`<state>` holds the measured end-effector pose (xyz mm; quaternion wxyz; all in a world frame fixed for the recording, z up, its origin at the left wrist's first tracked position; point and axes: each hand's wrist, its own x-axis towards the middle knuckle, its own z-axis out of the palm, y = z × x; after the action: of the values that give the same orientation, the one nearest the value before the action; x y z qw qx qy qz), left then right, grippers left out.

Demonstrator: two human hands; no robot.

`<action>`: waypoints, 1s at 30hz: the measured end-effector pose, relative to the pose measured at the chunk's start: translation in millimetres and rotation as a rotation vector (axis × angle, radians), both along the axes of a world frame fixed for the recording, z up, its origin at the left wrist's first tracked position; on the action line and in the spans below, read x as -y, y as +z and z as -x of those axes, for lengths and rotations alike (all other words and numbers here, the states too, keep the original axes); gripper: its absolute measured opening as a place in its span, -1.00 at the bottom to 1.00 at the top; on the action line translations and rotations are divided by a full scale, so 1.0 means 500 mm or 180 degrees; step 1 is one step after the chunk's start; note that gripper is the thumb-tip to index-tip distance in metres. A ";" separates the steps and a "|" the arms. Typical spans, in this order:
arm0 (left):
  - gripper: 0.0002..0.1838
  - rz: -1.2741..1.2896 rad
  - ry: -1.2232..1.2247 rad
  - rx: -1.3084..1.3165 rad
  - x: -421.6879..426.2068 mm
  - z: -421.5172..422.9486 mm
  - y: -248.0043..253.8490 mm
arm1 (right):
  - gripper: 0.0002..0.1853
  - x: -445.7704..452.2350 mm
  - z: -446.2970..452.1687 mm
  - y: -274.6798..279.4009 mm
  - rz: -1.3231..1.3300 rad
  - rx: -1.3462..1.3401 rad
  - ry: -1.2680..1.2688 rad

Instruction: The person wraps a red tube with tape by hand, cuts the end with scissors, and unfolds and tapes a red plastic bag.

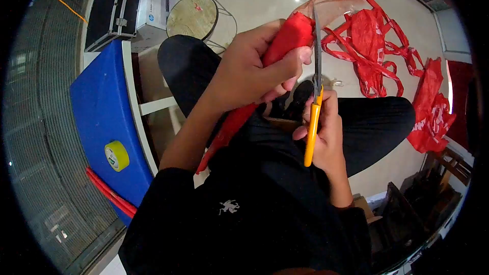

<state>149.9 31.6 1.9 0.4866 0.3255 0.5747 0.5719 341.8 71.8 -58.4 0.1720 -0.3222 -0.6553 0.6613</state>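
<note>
In the head view, my left hand (pixel 257 69) is wrapped round a rolled-up red plastic bag (pixel 287 40). The roll's tail hangs down past my wrist toward my lap. My right hand (pixel 328 137) grips a pair of scissors with yellow handles (pixel 313 132), blades pointing away from me. Those blades stand edge-on beside the roll's crumpled far end; whether they touch it or are parted, I cannot tell. A thin translucent red sheet of plastic (pixel 333 7) spreads out behind the blades.
Red plastic bags (pixel 369 40) lie on the floor ahead, and more bags (pixel 430 114) are at the right. A blue-topped table (pixel 102 102) at my left bears a roll of yellow tape (pixel 117 156) and thin red rolls (pixel 109 192). A round stool (pixel 191 18) stands near a black case (pixel 114 7).
</note>
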 end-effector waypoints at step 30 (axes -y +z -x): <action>-0.71 -0.0162 -0.0101 0.0138 -0.005 -0.003 -0.024 | -0.33 -0.024 -0.053 0.003 0.0974 -0.0507 0.0204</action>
<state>151.6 34.3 -10.2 0.4996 0.3344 0.5440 0.5854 368.4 83.8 -56.7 0.1511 -0.2701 -0.5412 0.7819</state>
